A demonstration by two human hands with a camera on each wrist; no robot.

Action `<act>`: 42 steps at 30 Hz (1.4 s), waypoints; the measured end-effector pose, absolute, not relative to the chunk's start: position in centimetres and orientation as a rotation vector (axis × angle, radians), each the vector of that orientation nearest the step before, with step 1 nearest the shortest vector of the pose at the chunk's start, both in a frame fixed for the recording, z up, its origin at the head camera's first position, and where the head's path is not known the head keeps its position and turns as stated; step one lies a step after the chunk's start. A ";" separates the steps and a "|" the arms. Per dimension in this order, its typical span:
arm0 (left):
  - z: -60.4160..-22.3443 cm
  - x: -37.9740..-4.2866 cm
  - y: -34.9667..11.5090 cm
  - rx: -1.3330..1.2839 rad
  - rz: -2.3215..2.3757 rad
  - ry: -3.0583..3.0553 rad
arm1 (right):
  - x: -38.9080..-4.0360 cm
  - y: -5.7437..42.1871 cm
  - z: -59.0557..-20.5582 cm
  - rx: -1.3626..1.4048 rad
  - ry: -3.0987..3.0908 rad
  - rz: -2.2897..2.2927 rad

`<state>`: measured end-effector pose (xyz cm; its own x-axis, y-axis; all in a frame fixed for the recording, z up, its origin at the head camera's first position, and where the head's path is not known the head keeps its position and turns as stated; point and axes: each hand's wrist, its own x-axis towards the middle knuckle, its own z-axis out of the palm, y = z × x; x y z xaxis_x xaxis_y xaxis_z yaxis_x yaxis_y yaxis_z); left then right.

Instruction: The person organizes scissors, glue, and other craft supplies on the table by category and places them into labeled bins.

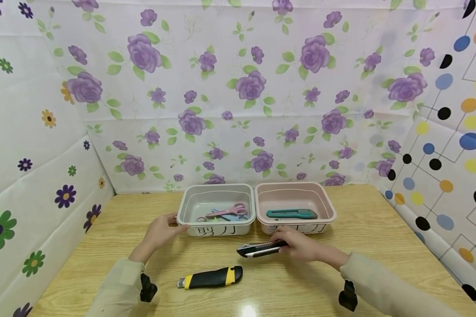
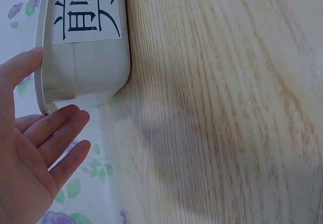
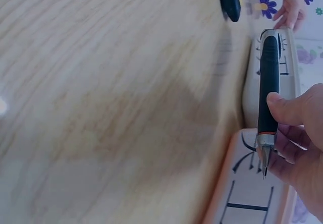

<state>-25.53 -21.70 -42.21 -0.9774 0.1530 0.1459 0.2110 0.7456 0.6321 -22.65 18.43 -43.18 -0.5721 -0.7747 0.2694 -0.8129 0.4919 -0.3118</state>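
My right hand (image 1: 299, 245) holds a black and silver box cutter (image 1: 262, 249) in front of the pink bin (image 1: 328, 211). In the right wrist view the thumb presses on the cutter's dark handle (image 3: 269, 72), its metal tip pointing down the frame. My left hand (image 1: 161, 231) is at the left front corner of the grey bin (image 1: 188, 207); in the left wrist view the thumb touches its rim and the other fingers reach out loosely along its end. Pink scissors (image 1: 232, 210) and blue scissors (image 1: 233, 217) lie in the grey bin. A teal box cutter (image 1: 292, 214) lies in the pink bin.
A black and yellow box cutter (image 1: 210, 278) lies on the wooden table (image 1: 174, 304), nearer than the bins. Both bins stand side by side at the back, with printed labels (image 2: 87, 13) on their fronts. Patterned cloth (image 1: 230, 110) rises behind the table and at both sides.
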 end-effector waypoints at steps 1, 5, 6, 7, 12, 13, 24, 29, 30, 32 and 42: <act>-42.2 -25.5 -21.7 -0.298 -1.052 -2.856 | -22.6 18.5 -42.9 1.408 -2.626 0.631; -42.2 -25.6 -21.7 -0.297 -1.055 -2.856 | -22.5 18.6 -41.9 1.434 -2.573 0.633; -42.2 -25.6 -21.7 -0.298 -1.052 -2.856 | -22.5 18.7 -41.7 1.446 -2.546 0.623; -42.2 -25.6 -21.7 -0.300 -1.050 -2.856 | -22.5 18.8 -41.5 1.450 -2.536 0.620; -42.1 -25.5 -21.7 -0.308 -1.043 -2.857 | -22.4 19.1 -40.3 1.438 -2.547 0.610; -42.1 -25.5 -21.7 -0.308 -1.043 -2.857 | -22.4 19.2 -40.0 1.426 -2.570 0.614; -41.7 -25.3 -21.9 -0.301 -1.044 -2.863 | -23.1 19.7 -37.3 1.390 -2.622 0.594; -41.8 -25.2 -21.9 -0.306 -1.048 -2.863 | -23.8 20.1 -36.1 1.362 -2.572 0.576; -41.8 -25.2 -21.8 -0.305 -1.048 -2.864 | -24.0 20.2 -35.8 1.352 -2.568 0.570; -41.8 -25.2 -21.8 -0.302 -1.048 -2.867 | -24.4 20.5 -35.5 1.331 -2.543 0.548; -41.9 -25.4 -21.6 -0.319 -1.040 -2.858 | -26.0 22.5 -34.6 1.258 -2.543 0.528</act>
